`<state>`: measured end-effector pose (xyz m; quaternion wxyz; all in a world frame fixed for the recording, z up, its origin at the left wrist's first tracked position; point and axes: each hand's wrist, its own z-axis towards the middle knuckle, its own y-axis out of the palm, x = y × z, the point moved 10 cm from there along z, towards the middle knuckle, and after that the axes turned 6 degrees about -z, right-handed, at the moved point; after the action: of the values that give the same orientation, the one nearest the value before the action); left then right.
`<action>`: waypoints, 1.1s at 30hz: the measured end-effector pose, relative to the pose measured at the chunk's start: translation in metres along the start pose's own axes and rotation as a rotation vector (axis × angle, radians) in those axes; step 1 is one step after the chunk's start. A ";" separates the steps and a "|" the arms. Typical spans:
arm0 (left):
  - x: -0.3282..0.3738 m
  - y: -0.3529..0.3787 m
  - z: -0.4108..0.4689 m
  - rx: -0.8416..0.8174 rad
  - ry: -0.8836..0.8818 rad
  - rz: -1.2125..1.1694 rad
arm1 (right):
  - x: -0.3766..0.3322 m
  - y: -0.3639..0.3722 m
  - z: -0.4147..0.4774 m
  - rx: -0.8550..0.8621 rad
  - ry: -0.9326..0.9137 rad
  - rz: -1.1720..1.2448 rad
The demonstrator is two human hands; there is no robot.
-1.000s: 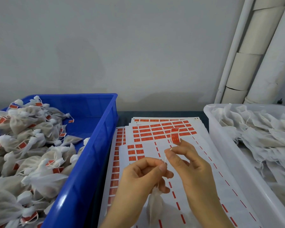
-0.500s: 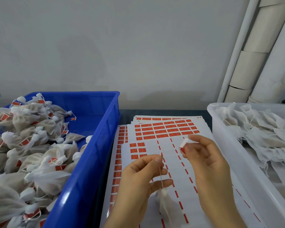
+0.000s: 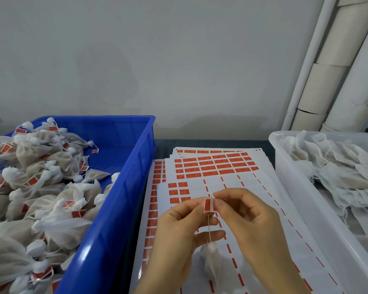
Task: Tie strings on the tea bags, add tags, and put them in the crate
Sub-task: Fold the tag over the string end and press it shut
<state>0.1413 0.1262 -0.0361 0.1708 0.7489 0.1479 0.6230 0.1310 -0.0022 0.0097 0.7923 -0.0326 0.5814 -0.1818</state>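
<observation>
A white tea bag (image 3: 210, 259) hangs by its string (image 3: 209, 229) over the sticker sheets (image 3: 232, 187). A small red tag (image 3: 208, 205) sits on the upper end of the string. My left hand (image 3: 179, 236) pinches the tag from the left between thumb and forefinger. From the right, my right hand (image 3: 249, 219) pinches the same tag and the string's tip. The blue crate (image 3: 123, 187) at the left holds several tied, tagged tea bags (image 3: 40, 187).
A white tub (image 3: 302, 200) on the right holds several loose, untagged tea bags (image 3: 338, 166). Red tag stickers remain on the far part of the sheets. Pale pipes (image 3: 331, 71) run up the wall at the back right.
My right hand carried the red tag leftward to the string in my left hand. Both hands now meet and pinch the tag on the string. The bag still hangs below.
</observation>
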 end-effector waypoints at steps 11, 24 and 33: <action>-0.004 0.001 0.001 -0.036 -0.017 0.024 | 0.004 -0.001 0.001 0.023 0.016 -0.047; -0.003 -0.002 0.002 -0.011 -0.027 -0.014 | 0.002 0.000 -0.001 0.019 -0.002 -0.041; -0.003 0.003 0.001 -0.067 -0.020 0.010 | 0.006 0.001 0.001 0.021 0.022 -0.048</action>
<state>0.1421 0.1220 -0.0376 0.1940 0.7497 0.1216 0.6209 0.1334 -0.0035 0.0037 0.7818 -0.0361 0.5870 -0.2071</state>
